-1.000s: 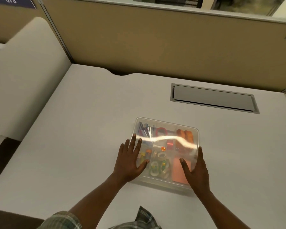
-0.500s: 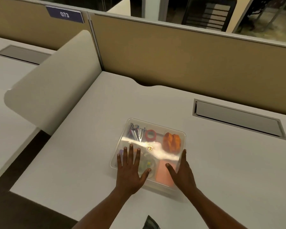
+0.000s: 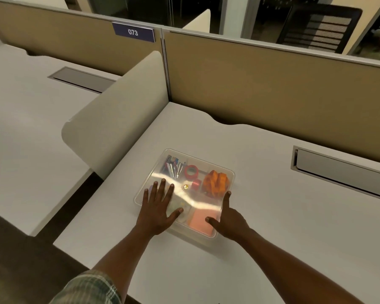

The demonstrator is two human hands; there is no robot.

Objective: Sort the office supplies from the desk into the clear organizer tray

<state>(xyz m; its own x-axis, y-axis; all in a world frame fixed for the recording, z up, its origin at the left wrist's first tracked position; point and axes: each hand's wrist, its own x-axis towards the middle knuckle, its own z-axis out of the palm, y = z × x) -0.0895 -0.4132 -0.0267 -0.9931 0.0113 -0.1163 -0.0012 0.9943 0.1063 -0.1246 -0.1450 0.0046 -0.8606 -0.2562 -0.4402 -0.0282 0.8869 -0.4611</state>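
Clear organizer tray point(image 3: 219, 170), lid on, sits mid-bench point(image 3: 272, 216), supplies inside. Left hand point(image 3: 157, 210) spread flat on lid; right hand point(image 3: 229, 218) spread against near right corner. Risk: uneven press skids tray, or lid pops.

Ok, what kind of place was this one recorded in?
Most likely an open-plan office cubicle: tan partition panels wall off a white desk, a numbered plate reading 073 hangs on one, and a mesh office chair stands behind.
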